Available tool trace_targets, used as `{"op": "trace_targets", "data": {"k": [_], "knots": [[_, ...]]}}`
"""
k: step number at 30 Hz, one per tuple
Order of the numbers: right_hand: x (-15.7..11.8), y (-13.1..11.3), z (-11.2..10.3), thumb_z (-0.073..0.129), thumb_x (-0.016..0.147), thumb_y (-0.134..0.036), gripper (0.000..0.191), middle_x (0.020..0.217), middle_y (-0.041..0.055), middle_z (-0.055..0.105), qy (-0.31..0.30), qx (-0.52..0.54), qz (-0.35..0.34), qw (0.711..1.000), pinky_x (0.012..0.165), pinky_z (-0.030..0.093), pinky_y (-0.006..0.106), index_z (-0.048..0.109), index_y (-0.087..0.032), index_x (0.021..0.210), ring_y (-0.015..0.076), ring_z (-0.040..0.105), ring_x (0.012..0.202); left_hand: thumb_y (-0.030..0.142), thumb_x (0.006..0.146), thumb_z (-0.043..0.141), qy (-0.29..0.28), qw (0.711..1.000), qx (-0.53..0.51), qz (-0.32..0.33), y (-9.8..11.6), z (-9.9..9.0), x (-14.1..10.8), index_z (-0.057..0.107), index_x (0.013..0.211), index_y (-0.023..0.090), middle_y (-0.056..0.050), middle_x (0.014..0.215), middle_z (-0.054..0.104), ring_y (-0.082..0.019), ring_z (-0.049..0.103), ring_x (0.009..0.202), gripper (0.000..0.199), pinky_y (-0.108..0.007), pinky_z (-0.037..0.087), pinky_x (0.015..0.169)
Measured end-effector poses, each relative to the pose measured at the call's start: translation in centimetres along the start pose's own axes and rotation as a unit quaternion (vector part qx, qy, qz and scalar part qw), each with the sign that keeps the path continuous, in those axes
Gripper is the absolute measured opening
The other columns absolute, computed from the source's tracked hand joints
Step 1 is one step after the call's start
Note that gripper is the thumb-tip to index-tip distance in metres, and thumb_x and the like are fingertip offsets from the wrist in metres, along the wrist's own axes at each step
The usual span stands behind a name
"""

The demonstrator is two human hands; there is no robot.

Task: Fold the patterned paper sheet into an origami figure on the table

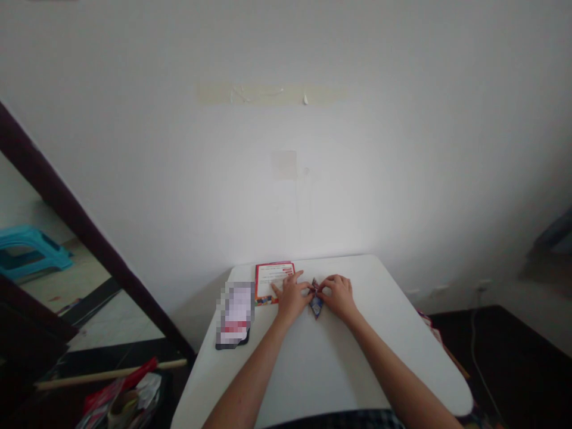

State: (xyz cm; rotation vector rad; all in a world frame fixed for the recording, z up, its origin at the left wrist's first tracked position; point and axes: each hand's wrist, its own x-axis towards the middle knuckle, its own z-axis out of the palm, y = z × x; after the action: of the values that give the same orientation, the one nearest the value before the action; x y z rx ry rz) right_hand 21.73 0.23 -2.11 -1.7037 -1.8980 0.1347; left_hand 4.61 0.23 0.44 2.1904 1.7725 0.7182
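Observation:
A small folded piece of patterned paper (pixel 316 306), dark blue and reddish, lies on the white table with its points toward the wall and toward me. My left hand (pixel 292 295) pinches its left side near the middle, other fingers spread over the edge of a red-bordered printed sheet (pixel 263 276). From the right, my right hand (pixel 338 294) pinches the same paper, its fingers curled. The fingertips of both hands nearly meet and hide part of the folds.
A phone (pixel 236 316) with a blurred screen lies at the table's left side. The white table (pixel 402 357) stands against a wall. On the floor at left are a bin with rubbish (pixel 134 399) and a wooden stick (pixel 111 375). A blue stool (pixel 33 247) shows at far left.

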Motion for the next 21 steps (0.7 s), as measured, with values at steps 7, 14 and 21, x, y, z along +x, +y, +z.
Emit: {"op": "trace_targets", "data": {"k": [7, 14, 21], "knots": [[0.1, -0.1, 0.2, 0.073, 0.075, -0.037, 0.013, 0.11, 0.0031, 0.06, -0.002, 0.006, 0.008, 1.0, 0.101, 0.029, 0.045, 0.074, -0.034, 0.087, 0.0263, 0.046, 0.112, 0.043, 0.082, 0.065, -0.008, 1.0, 0.02, -0.012, -0.3, 0.5, 0.2, 0.074, 0.083, 0.036, 0.007, 0.147, 0.047, -0.034, 0.03, 0.137, 0.011, -0.08, 0.001, 0.104], [0.0, 0.1, 0.4, 0.071, 0.077, -0.036, 0.013, 0.112, 0.003, 0.06, -0.004, 0.006, 0.002, 1.0, 0.102, 0.029, 0.046, 0.074, -0.035, 0.089, 0.0263, 0.046, 0.113, 0.044, 0.083, 0.063, 0.001, 0.999, 0.027, -0.02, -0.3, 0.7, 0.2, 0.073, 0.084, 0.036, 0.006, 0.147, 0.046, -0.036, 0.028, 0.138, 0.014, -0.082, 0.002, 0.101], [0.0, 1.1, 0.5, 0.071, 0.077, -0.033, 0.013, 0.112, 0.0012, 0.06, -0.015, 0.032, -0.017, 0.999, 0.101, 0.03, 0.043, 0.075, -0.037, 0.089, 0.0247, 0.048, 0.113, 0.045, 0.083, 0.063, -0.052, 0.998, 0.035, -0.028, -0.8, -0.7, 0.6, 0.074, 0.089, 0.046, 0.011, 0.15, 0.042, -0.036, 0.021, 0.142, 0.012, -0.083, -0.002, 0.098]]}}
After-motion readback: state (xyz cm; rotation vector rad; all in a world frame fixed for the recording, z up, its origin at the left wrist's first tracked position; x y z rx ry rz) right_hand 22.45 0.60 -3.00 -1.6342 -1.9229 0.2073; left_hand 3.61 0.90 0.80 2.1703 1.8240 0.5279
